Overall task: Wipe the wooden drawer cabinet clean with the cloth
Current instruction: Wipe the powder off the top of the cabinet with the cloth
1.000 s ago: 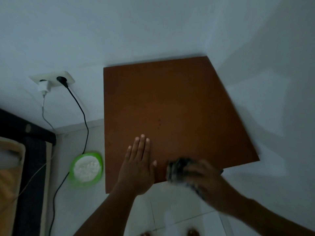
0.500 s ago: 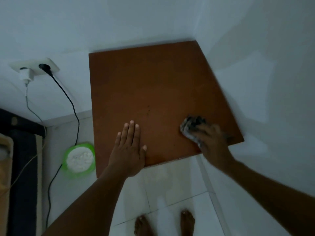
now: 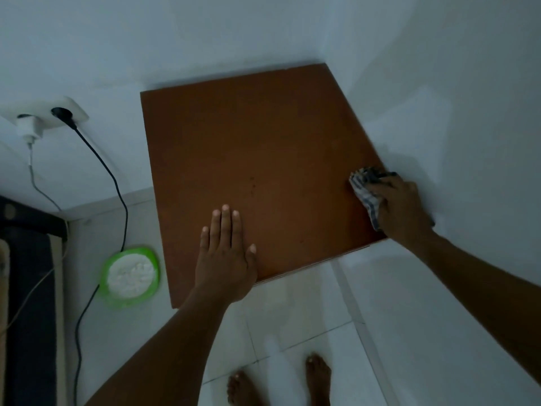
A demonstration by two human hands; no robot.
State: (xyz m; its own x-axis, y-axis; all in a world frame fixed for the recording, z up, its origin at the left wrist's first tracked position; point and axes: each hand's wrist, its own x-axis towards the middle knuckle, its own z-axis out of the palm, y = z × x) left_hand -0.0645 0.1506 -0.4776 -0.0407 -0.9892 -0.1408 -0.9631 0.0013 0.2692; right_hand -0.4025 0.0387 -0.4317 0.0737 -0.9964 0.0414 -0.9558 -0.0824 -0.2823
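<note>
Cloth [image 3: 366, 190] is bunched under the right hand [image 3: 402, 209], fingers curled over it in a closed grip and pressing it down at the right edge of the wooden drawer cabinet [image 3: 263, 148], just where the brown top meets the wall [image 3: 453, 127] at centre right of the frame. Only a striped fold pokes out on the hand's left side. Over at lower centre, the left hand [image 3: 225, 256] lies flat on the top near its front edge, fingers straight and close together, thumb out, gripping nothing, apparently bracing. The cabinet sits tucked into the corner, its top bare, with a couple of small dark specks [image 3: 252, 183] near the middle that look not yet wiped. Most of the surface seems still to do, by my reading. Risks from here: the knuckles are hard against the wall, so a fast stroke could scrape them; a loose wad could slip off the edge to the floor [image 3: 292, 317]. At lower left a green dish of white powder [image 3: 130, 276] sits beside the cabinet with a black cable [image 3: 117, 186] running past; sweeping dust off that left side could drop it in.
</note>
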